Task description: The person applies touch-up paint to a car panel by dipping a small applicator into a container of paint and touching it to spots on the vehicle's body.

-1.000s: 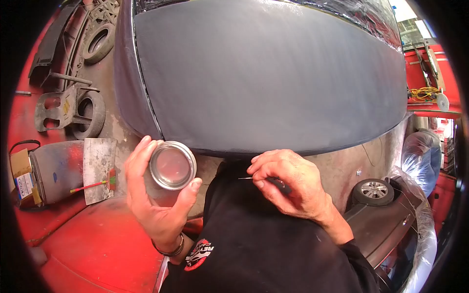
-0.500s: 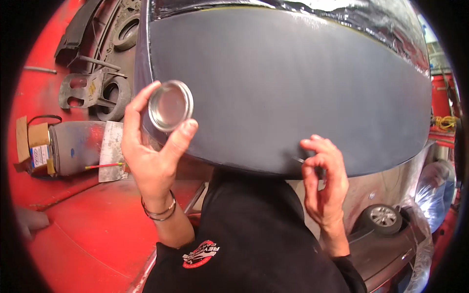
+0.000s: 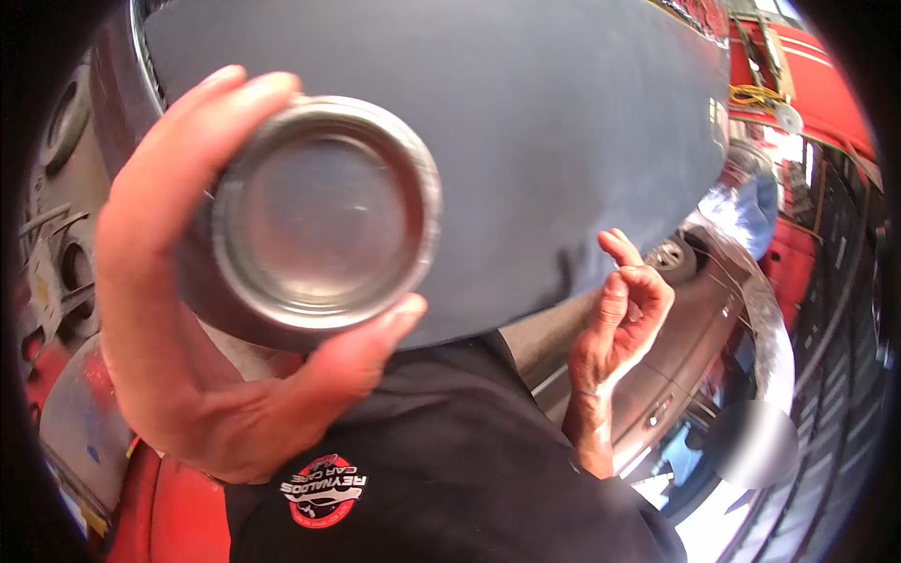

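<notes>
My left hand (image 3: 216,375) grips a small round metal can (image 3: 324,220) close in front of me, fingers and thumb around its rim. The can's shiny recessed end faces the camera, hiding most of its side. My right hand (image 3: 619,324) is raised beside the lower right edge of a dark matte car panel (image 3: 526,169), apart from it. Its fingers are curled in and pressed against the thumb; what they hold is hidden or too small to name.
A brown car (image 3: 648,366) with plastic sheeting (image 3: 771,347) stands at the right. Yellow cord (image 3: 755,96) hangs near a red surface at upper right. Old tyres (image 3: 64,127) and car parts lie at the left, above a red panel (image 3: 188,511).
My left hand has brought the can much closer to the camera. The view has turned to the right. The small metal tip at my right fingers no longer shows clearly.
</notes>
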`<control>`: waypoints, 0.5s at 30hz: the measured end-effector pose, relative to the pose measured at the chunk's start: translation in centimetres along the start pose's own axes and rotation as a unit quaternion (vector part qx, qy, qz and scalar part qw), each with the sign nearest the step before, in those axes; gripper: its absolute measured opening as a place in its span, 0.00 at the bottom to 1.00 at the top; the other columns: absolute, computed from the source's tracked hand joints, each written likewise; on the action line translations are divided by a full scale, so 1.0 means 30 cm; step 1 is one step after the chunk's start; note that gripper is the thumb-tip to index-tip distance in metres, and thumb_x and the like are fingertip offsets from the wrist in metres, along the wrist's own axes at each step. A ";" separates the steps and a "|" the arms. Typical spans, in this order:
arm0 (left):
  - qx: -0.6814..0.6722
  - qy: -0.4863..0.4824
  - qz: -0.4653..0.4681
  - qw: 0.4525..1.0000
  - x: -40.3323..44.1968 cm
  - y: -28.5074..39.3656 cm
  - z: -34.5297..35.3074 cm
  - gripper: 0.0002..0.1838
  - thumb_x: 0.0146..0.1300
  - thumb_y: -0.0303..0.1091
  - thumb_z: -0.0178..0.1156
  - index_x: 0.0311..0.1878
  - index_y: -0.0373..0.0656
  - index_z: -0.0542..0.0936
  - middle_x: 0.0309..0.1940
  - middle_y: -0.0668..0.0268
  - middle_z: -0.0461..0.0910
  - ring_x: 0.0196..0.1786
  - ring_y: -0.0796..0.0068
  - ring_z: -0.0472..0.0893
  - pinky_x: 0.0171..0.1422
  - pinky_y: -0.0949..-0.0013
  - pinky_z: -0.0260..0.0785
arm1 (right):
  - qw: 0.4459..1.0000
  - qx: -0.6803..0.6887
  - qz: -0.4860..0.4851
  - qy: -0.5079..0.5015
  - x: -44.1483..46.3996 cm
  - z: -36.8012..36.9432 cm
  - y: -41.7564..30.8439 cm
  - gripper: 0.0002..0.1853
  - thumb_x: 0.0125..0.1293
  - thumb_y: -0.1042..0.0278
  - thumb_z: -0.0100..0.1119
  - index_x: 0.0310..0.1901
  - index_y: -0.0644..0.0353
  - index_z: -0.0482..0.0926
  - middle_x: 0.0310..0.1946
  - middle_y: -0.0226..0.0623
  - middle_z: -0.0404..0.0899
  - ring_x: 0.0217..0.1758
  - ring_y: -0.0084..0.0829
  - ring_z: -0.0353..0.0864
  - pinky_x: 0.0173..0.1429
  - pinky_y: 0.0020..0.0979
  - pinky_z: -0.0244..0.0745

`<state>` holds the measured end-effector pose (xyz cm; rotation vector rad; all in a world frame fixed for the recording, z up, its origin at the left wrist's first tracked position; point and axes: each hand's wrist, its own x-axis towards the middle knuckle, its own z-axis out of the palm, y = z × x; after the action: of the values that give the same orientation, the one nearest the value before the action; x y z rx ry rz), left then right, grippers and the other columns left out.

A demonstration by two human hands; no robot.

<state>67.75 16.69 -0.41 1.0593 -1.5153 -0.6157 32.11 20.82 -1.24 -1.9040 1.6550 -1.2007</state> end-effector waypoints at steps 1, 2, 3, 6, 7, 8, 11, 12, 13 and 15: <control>0.015 -0.039 0.012 0.999 0.015 -0.014 -0.043 0.51 0.54 0.25 0.82 0.82 0.23 0.74 0.78 0.37 0.80 0.84 0.38 0.80 0.87 0.44 0.76 | 1.000 -0.006 0.001 -0.003 -0.015 0.017 -0.036 0.09 0.95 0.72 0.57 0.67 0.58 0.72 0.68 0.59 0.91 0.85 0.55 0.81 0.92 0.57 0.68; 0.055 -0.099 0.025 0.993 0.023 -0.015 -0.088 0.51 0.52 0.26 0.83 0.81 0.25 0.75 0.76 0.39 0.82 0.83 0.36 0.80 0.87 0.42 0.75 | 1.000 -0.023 0.008 -0.005 -0.032 0.037 -0.073 0.09 0.95 0.72 0.56 0.67 0.58 0.72 0.68 0.59 0.91 0.86 0.55 0.80 0.92 0.57 0.68; 0.084 -0.140 0.038 0.986 0.024 -0.022 -0.131 0.50 0.50 0.26 0.83 0.81 0.27 0.76 0.74 0.42 0.84 0.82 0.34 0.81 0.87 0.40 0.74 | 0.999 -0.038 0.013 -0.007 -0.050 0.061 -0.106 0.09 0.95 0.72 0.56 0.68 0.58 0.71 0.69 0.59 0.91 0.87 0.55 0.80 0.92 0.57 0.68; 0.087 -0.148 0.050 0.984 -0.011 -0.030 -0.135 0.50 0.46 0.27 0.86 0.77 0.32 0.80 0.69 0.48 0.88 0.78 0.32 0.83 0.86 0.35 0.73 | 0.995 -0.090 0.036 0.002 -0.071 0.092 -0.140 0.08 0.96 0.70 0.54 0.68 0.56 0.71 0.72 0.60 0.90 0.90 0.52 0.76 0.92 0.53 0.66; 0.083 -0.141 0.050 0.985 -0.023 -0.036 -0.134 0.49 0.44 0.27 0.86 0.76 0.34 0.81 0.68 0.50 0.89 0.76 0.32 0.84 0.86 0.33 0.73 | 0.994 -0.101 0.047 0.008 -0.073 0.099 -0.149 0.08 0.96 0.70 0.54 0.68 0.56 0.70 0.72 0.60 0.89 0.91 0.51 0.75 0.92 0.52 0.66; 0.078 -0.140 0.047 0.986 -0.035 -0.041 -0.137 0.49 0.44 0.28 0.87 0.75 0.35 0.81 0.68 0.50 0.89 0.76 0.32 0.84 0.85 0.33 0.73 | 0.993 -0.107 0.055 0.007 -0.074 0.105 -0.155 0.08 0.97 0.69 0.53 0.67 0.56 0.70 0.74 0.60 0.89 0.92 0.50 0.73 0.92 0.51 0.66; 0.077 -0.137 0.036 0.987 -0.039 -0.038 -0.144 0.49 0.43 0.28 0.87 0.74 0.35 0.82 0.68 0.50 0.89 0.77 0.30 0.84 0.84 0.33 0.72 | 0.990 -0.125 0.071 0.008 -0.048 0.127 -0.171 0.07 0.97 0.69 0.52 0.67 0.57 0.70 0.74 0.59 0.89 0.93 0.50 0.73 0.91 0.51 0.67; 0.084 -0.138 0.030 0.986 -0.037 -0.028 -0.150 0.48 0.43 0.28 0.87 0.74 0.35 0.82 0.68 0.50 0.89 0.77 0.30 0.84 0.84 0.33 0.73 | 0.990 -0.131 0.045 0.002 -0.035 0.122 -0.165 0.07 0.96 0.72 0.52 0.67 0.57 0.70 0.74 0.58 0.89 0.92 0.51 0.73 0.90 0.50 0.69; 0.088 -0.132 0.025 0.987 -0.037 -0.014 -0.144 0.48 0.45 0.28 0.87 0.75 0.34 0.82 0.68 0.50 0.89 0.77 0.29 0.83 0.84 0.34 0.73 | 0.992 -0.121 0.026 -0.011 -0.021 0.109 -0.158 0.07 0.96 0.74 0.53 0.67 0.57 0.70 0.74 0.58 0.89 0.92 0.52 0.73 0.89 0.51 0.71; 0.094 -0.119 0.016 0.988 -0.036 0.017 -0.135 0.48 0.47 0.29 0.86 0.76 0.33 0.81 0.69 0.50 0.88 0.79 0.27 0.82 0.84 0.35 0.74 | 0.995 -0.095 -0.013 -0.038 0.019 0.077 -0.143 0.08 0.94 0.76 0.54 0.67 0.57 0.70 0.73 0.58 0.89 0.91 0.53 0.74 0.88 0.52 0.73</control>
<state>71.45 18.55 0.45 1.1324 -1.8239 -0.6031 36.60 20.80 0.72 -2.0615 1.7648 -0.9981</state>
